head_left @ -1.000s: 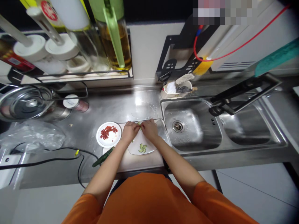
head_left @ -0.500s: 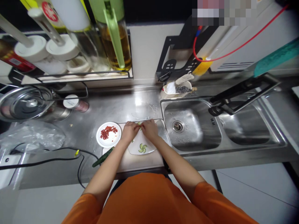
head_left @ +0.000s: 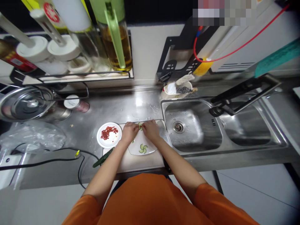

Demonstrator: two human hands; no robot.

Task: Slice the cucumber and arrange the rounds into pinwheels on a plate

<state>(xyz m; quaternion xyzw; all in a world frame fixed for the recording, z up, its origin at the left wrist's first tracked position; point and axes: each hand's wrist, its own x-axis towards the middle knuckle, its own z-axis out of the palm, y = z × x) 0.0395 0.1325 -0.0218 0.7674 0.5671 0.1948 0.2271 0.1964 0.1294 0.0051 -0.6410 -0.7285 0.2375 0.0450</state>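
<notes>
Both hands meet over the far side of a white plate (head_left: 138, 151) that lies on a cutting board (head_left: 140, 164). My left hand (head_left: 130, 130) and my right hand (head_left: 150, 129) have their fingertips pinched at thin green cucumber slices (head_left: 140, 126). Which fingers grip which slice is partly hidden. Nearer me on the plate, more slices form a pinwheel flower (head_left: 143, 149). Left of my left hand stands a round white dish (head_left: 114, 139) with small red pieces (head_left: 108, 132), like goji berries. A piece of whole cucumber (head_left: 103, 158) lies beside my left forearm.
To the right is a double steel sink (head_left: 199, 143) with a black faucet (head_left: 243, 93). A seasoning rack (head_left: 79, 78) with jars and an oil bottle (head_left: 119, 47) hangs at back left. A plastic bag (head_left: 32, 136), a lidded pot (head_left: 28, 103) and black cables (head_left: 47, 164) occupy the left counter.
My fingertips have shifted slightly at the far slices, and a little more green shows between them. The flower, dish and cucumber have stayed in place.
</notes>
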